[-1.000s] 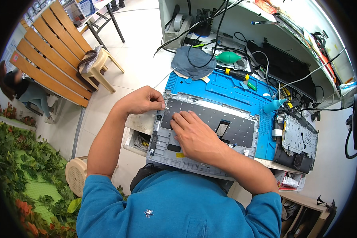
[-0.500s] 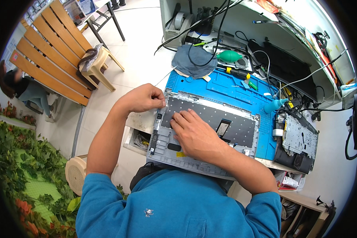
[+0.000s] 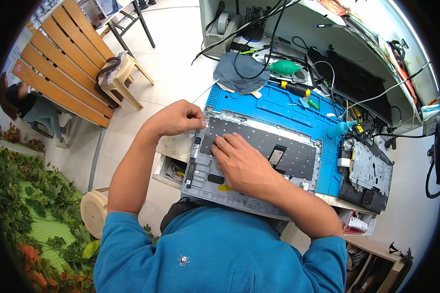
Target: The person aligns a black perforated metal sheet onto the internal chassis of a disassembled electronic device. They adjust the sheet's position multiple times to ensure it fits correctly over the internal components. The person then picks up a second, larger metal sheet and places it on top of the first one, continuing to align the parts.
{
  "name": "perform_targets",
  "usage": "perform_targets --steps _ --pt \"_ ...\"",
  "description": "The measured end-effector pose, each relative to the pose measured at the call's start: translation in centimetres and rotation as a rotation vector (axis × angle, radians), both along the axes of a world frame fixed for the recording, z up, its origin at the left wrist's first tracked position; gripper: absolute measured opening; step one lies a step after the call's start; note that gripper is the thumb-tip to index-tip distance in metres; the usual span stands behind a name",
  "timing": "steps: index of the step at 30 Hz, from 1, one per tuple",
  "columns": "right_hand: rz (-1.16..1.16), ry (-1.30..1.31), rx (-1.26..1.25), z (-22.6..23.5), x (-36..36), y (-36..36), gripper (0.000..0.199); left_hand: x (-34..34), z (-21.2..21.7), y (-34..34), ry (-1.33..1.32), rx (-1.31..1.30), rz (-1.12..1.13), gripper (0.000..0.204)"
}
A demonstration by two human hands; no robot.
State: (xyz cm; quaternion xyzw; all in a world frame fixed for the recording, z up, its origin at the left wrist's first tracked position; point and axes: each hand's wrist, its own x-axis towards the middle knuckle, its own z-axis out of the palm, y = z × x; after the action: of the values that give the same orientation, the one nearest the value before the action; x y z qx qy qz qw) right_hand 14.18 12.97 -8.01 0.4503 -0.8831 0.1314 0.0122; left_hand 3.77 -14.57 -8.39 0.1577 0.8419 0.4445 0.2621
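In front of me a grey laptop top case point(image 3: 203, 172) lies with its inner side up. A black keyboard backing plate point(image 3: 298, 158) dotted with small studs is set in it. My left hand point(image 3: 182, 118) is at the case's far left corner, thumb and forefinger pinched together; whatever is between them is too small to make out. My right hand point(image 3: 243, 163) rests on the backing plate with its fingers lying over the surface, gripping nothing.
Under the case is a blue repair mat point(image 3: 293, 111). A grey cloth point(image 3: 240, 72), a green air blower point(image 3: 284, 67) and a yellow-black screwdriver point(image 3: 295, 89) lie beyond. A teal bottle point(image 3: 341, 129) and another opened laptop chassis point(image 3: 369, 166) are at the right. Cables hang overhead.
My left hand has risen very slightly at the case's corner, still pinched. The right hand stays in the same place on the plate.
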Motion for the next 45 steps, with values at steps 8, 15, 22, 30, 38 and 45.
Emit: perform_targets --steps 8,15,22,30,38,45 --pt "-0.019 -0.046 -0.006 -0.16 0.36 0.08 0.049 0.08 -0.56 -0.05 -0.011 0.056 0.044 0.025" --pt "-0.032 -0.054 0.008 -0.06 0.54 0.09 0.051 0.07 -0.88 -0.15 -0.006 0.067 0.060 0.026" --pt "-0.043 -0.083 -0.001 0.05 0.64 0.13 0.052 0.16 -0.76 -0.13 -0.010 0.063 0.068 0.027" --pt "-0.045 -0.061 0.004 0.09 0.72 0.18 0.053 0.21 -0.46 -0.24 -0.017 0.055 0.055 0.026" --pt "-0.021 -0.080 -0.062 -0.17 0.66 0.27 0.054 0.20 -0.58 -0.28 -0.022 0.063 0.050 0.025" --pt "-0.033 -0.082 -0.055 -0.33 0.77 0.19 0.054 0.17 -0.44 -0.23 -0.024 0.053 0.049 0.026"
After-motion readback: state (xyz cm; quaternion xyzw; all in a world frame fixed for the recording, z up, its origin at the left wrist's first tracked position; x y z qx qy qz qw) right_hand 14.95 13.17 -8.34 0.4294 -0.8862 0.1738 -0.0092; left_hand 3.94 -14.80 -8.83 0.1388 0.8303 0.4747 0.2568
